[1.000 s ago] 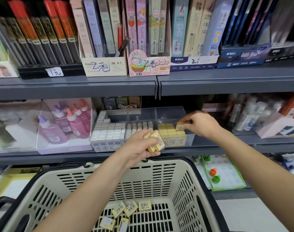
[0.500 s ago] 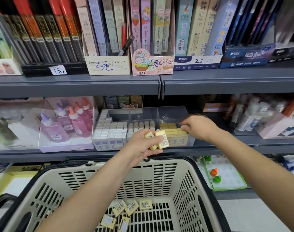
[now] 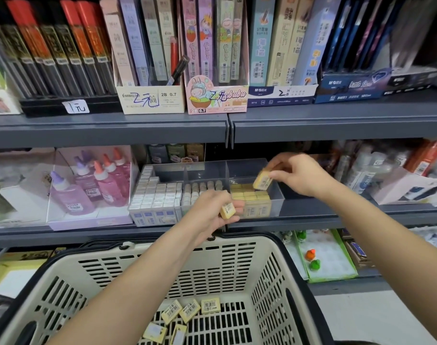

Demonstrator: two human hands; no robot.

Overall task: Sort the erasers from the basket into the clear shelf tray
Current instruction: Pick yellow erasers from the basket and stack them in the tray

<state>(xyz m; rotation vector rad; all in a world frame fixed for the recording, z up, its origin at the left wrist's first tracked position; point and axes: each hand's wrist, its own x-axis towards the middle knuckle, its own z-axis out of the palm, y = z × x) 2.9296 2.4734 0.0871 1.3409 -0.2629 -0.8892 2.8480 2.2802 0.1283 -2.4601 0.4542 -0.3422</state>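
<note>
A clear shelf tray [image 3: 278, 202] stands on the middle shelf, with white erasers on its left, round ones in the middle and yellow ones [image 3: 249, 195] on the right. My right hand [image 3: 297, 174] pinches a yellow eraser [image 3: 262, 181] just above the yellow rows. In front of the tray, my left hand [image 3: 212, 214] grips another yellow eraser [image 3: 228, 210]. Several yellow erasers [image 3: 187, 311] lie on the floor of the cream basket [image 3: 269, 282] below.
Pink and purple glue bottles [image 3: 88, 185] stand in a box left of the tray. Boxed goods and bottles [image 3: 386, 175] crowd the shelf to the right. The upper shelf [image 3: 227, 125] overhangs the tray and carries pencil lead boxes. A green tray [image 3: 327, 257] lies on the lower shelf.
My right hand has lifted from the yellow rows and now holds an eraser above them. My left hand holds one eraser in view where two showed before.
</note>
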